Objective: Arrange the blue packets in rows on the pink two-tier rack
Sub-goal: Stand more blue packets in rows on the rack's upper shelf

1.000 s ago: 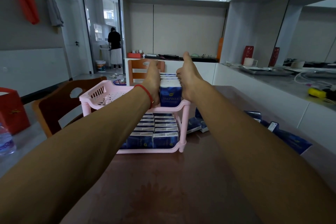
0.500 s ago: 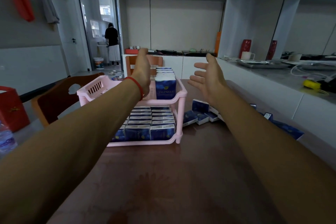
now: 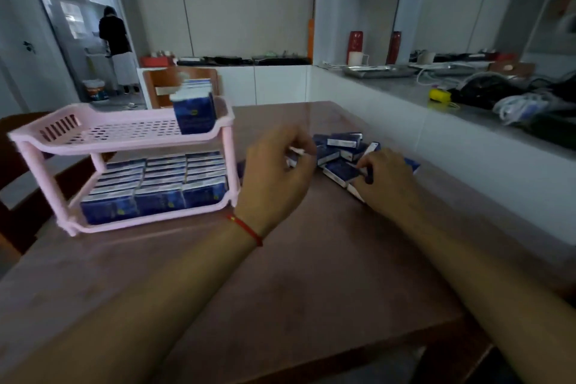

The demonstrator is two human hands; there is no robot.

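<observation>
The pink two-tier rack (image 3: pixel 124 143) stands on the table's left part. Its lower tier holds three rows of blue packets (image 3: pixel 162 187). One short row of packets (image 3: pixel 194 112) stands at the right end of the top tier. A loose pile of blue packets (image 3: pixel 343 142) lies on the table to the right of the rack. My left hand (image 3: pixel 274 179) is curled at the pile's left edge, with a packet's white end at its fingertips. My right hand (image 3: pixel 385 179) lies on the pile's near side, fingers closed over a packet (image 3: pixel 338 172). The frame is blurred.
The brown table (image 3: pixel 311 274) ends close to me. A white counter (image 3: pixel 436 121) with cables and trays runs along the right. Wooden chairs stand at the left (image 3: pixel 18 171) and behind the rack (image 3: pixel 162 84). A person (image 3: pixel 117 40) stands in the far doorway.
Both hands left the top tier's packet row and dropped right to the loose pile. They were open in the air and are now closed on packets. My head turned right and down.
</observation>
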